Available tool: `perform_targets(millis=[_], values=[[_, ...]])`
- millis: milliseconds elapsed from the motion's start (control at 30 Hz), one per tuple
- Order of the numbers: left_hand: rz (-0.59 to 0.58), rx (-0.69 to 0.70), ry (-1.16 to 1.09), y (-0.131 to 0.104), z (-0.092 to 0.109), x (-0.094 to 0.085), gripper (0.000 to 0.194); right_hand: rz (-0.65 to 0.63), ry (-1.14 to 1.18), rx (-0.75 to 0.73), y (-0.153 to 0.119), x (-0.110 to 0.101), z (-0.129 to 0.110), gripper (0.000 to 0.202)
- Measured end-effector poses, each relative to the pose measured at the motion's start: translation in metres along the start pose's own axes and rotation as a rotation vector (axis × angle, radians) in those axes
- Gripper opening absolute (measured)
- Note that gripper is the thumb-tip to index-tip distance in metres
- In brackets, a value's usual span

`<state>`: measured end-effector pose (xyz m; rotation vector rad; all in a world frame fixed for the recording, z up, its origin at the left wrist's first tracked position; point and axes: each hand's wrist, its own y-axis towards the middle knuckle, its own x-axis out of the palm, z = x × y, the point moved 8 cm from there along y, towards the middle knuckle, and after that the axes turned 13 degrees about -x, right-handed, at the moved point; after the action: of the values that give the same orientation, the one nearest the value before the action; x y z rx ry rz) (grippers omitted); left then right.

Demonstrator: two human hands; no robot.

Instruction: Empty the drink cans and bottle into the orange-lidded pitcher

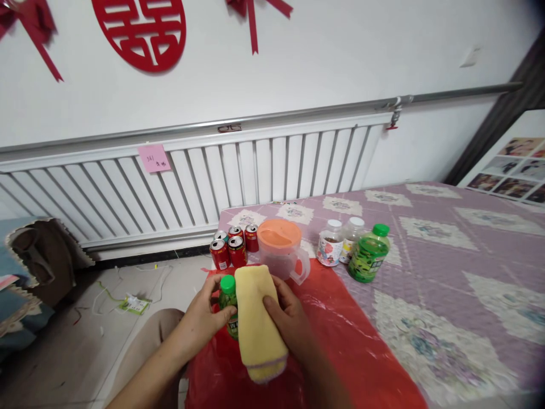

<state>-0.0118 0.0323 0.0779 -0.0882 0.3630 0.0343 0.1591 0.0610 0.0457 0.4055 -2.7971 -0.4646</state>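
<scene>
My left hand is closed round a small green drink bottle with a green cap, standing upright over the red plastic sheet. In my right hand is a folded yellow cloth, thumb on its front, fingers behind. The cloth hangs beside the bottle and hides part of its right side. Just beyond the cloth stands a clear plastic pitcher with an orange lid.
Several drink cans stand left of the pitcher. To its right are two white-capped bottles and a larger green bottle on the purple patterned tablecloth. A white radiator runs behind. A power strip lies on the floor.
</scene>
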Motion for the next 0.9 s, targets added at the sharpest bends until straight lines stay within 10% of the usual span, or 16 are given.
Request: perform_targets(millis=[300,533,900], values=[[-0.260,0.082,0.091,-0.016,0.014,0.017,0.057,0.131,0.083,0.070,0.004,-0.008,0.011,0.050],[-0.247,0.070,0.104,-0.018,0.013,0.021,0.061,0.128,0.143,0.116,0.006,-0.006,0.013,0.053],[-0.018,0.053,0.040,-0.007,-0.005,0.006,0.051,-0.166,-0.687,0.157,0.005,-0.025,0.036,0.045]])
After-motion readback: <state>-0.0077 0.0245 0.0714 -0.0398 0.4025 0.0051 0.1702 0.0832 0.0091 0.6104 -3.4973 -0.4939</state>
